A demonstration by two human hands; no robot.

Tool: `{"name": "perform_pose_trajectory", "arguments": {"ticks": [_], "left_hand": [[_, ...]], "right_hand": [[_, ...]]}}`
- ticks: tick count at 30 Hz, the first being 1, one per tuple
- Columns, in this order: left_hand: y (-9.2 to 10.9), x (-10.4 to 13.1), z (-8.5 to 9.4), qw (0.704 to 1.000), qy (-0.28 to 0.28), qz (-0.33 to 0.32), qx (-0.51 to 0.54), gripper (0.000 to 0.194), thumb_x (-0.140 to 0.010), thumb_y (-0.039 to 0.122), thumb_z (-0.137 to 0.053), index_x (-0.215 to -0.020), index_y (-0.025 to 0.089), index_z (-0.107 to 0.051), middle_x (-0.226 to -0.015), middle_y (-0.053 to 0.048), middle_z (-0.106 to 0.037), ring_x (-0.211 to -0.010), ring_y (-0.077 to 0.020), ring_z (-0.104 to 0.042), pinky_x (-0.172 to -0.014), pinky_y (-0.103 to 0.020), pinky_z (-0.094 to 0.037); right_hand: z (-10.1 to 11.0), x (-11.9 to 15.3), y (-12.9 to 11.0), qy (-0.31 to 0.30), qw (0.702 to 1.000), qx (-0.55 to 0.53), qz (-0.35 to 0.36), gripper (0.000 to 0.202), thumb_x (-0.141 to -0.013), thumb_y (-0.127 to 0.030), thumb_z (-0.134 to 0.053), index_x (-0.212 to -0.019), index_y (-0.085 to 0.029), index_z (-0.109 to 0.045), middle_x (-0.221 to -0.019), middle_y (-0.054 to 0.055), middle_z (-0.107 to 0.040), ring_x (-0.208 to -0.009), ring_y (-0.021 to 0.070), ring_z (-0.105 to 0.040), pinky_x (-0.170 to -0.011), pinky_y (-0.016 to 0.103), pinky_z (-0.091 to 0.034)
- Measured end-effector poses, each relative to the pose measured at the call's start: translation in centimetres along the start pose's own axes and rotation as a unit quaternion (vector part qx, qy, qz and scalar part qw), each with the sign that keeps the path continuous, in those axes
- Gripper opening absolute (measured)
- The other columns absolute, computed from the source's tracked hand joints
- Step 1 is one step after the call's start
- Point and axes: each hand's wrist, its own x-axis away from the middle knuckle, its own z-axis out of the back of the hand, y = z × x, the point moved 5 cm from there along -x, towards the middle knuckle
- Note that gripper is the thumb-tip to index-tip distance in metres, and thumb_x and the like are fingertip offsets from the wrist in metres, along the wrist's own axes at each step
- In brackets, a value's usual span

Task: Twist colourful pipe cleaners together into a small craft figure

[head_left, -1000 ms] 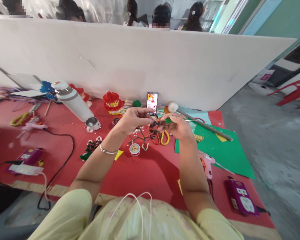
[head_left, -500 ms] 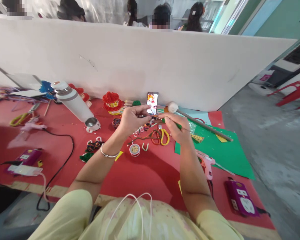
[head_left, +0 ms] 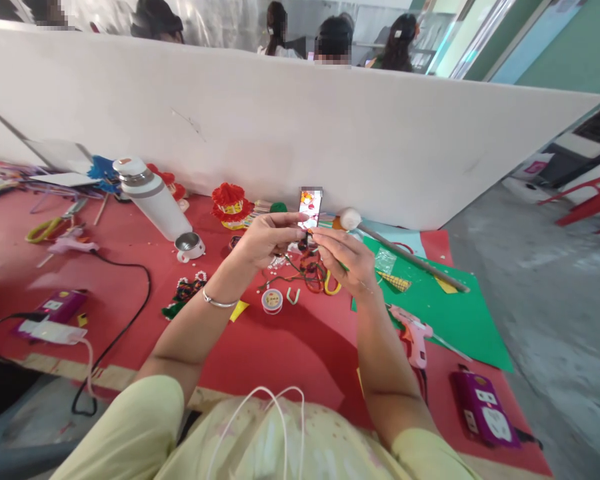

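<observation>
A white cable loops over the person's pale yellow shirt, close to the red worktop. Near its edge, a purple power box lies on the right and another power box on the left, with a black wire curving beside it. A pink glue gun lies next to the right forearm, partly over a green sheet. Between the forearms are a yellow scrap, a round spool and a bent pale green piece; a beaded bundle lies left of the left forearm.

Above the worktop's middle, the left hand and the right hand meet, each pinching a small dark cord with its fingertips. How the cord runs between them is too small to tell. The right hand partly hides the yellow-handled scissors.

A small cup stands left of the hands, before a tilted-looking bottle. Farther back are a red fluffy piece and a lit phone, its lower part covered by fingers. A white board closes off the worktop behind; beyond it, other people show.
</observation>
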Motion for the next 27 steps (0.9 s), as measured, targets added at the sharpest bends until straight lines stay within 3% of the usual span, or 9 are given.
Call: {"name": "perform_pose_trajectory", "arguments": {"ticks": [3,6,8,11,14,16,20,27], "left_hand": [[0.8,-0.1,0.9,0.99,0.053,-0.081,-0.101,0.031,-0.06,0.016,-0.094,-0.091,0.014,-0.088,-0.071,-0.004,-0.076,-0.051,-0.0063,-0.055,-0.046,-0.021,-0.038],[1.2,0.0,0.7,0.986,0.022,-0.075,-0.147,0.024,-0.061,0.015,-0.093,-0.084,0.015,-0.087,-0.068,-0.004,-0.076,-0.055,-0.0092,-0.061,-0.049,-0.021,-0.043],[1.0,0.1,0.2,0.99,-0.04,-0.024,-0.136,0.023,-0.061,0.016,-0.094,-0.083,0.016,-0.088,-0.067,-0.004,-0.076,-0.049,-0.0079,-0.057,-0.045,-0.021,-0.039],[0.7,0.3,-0.7,0.988,-0.131,0.043,-0.075,0.024,-0.06,0.019,-0.096,-0.083,0.016,-0.088,-0.065,-0.004,-0.075,-0.048,-0.0091,-0.059,-0.043,-0.021,-0.042],[0.5,0.1,-0.7,0.987,-0.149,0.059,-0.015,0.023,-0.06,0.018,-0.097,-0.081,0.016,-0.086,-0.062,-0.002,-0.072,-0.048,-0.0093,-0.061,-0.044,-0.02,-0.043],[0.3,0.0,-0.4,0.989,-0.137,0.061,-0.003,0.023,-0.061,0.018,-0.097,-0.082,0.016,-0.086,-0.062,-0.002,-0.073,-0.048,-0.0086,-0.061,-0.044,-0.019,-0.044],[0.1,0.0,0.3,0.99,-0.124,0.068,-0.012,0.028,-0.062,0.017,-0.097,-0.088,0.016,-0.087,-0.067,-0.003,-0.077,-0.049,-0.0083,-0.063,-0.044,-0.018,-0.046],[0.3,0.1,0.4,0.991,-0.118,0.057,-0.028,0.029,-0.063,0.021,-0.098,-0.09,0.017,-0.088,-0.068,-0.003,-0.077,-0.049,-0.0091,-0.064,-0.046,-0.019,-0.05]], "right_hand": [[0.5,-0.3,0.3,-0.036,0.996,-0.053,-0.059,0.038,-0.103,-0.017,-0.064,-0.138,-0.031,-0.073,-0.136,0.006,-0.081,-0.123,0.0219,-0.08,-0.106,0.042,-0.068],[0.9,0.0,1.2,-0.04,0.975,-0.149,-0.16,0.026,-0.105,-0.026,-0.063,-0.121,-0.031,-0.082,-0.121,0.004,-0.087,-0.111,0.0202,-0.083,-0.1,0.039,-0.07],[0.8,0.5,2.1,-0.017,0.939,-0.246,-0.241,0.022,-0.103,-0.035,-0.065,-0.108,-0.03,-0.086,-0.11,0.003,-0.088,-0.101,0.0207,-0.085,-0.092,0.038,-0.072],[-0.2,1.5,3.6,0.031,0.851,-0.403,-0.335,0.027,-0.093,-0.051,-0.076,-0.092,-0.026,-0.087,-0.097,0.005,-0.088,-0.091,0.0254,-0.086,-0.081,0.041,-0.074],[-1.3,2.0,4.3,0.062,0.793,-0.466,-0.389,0.034,-0.083,-0.058,-0.084,-0.086,-0.024,-0.085,-0.09,0.006,-0.088,-0.086,0.028,-0.086,-0.074,0.043,-0.075],[-1.5,2.0,4.2,0.073,0.79,-0.461,-0.399,0.032,-0.082,-0.056,-0.085,-0.086,-0.024,-0.085,-0.092,0.006,-0.088,-0.086,0.0281,-0.086,-0.075,0.043,-0.076],[-1.0,1.6,3.4,0.078,0.816,-0.434,-0.375,0.023,-0.087,-0.048,-0.083,-0.089,-0.026,-0.087,-0.098,0.004,-0.088,-0.086,0.0255,-0.086,-0.08,0.042,-0.076],[-0.8,1.6,3.4,0.069,0.837,-0.421,-0.343,0.026,-0.092,-0.05,-0.078,-0.095,-0.025,-0.086,-0.101,0.006,-0.088,-0.083,0.0236,-0.085,-0.08,0.043,-0.075]]}}
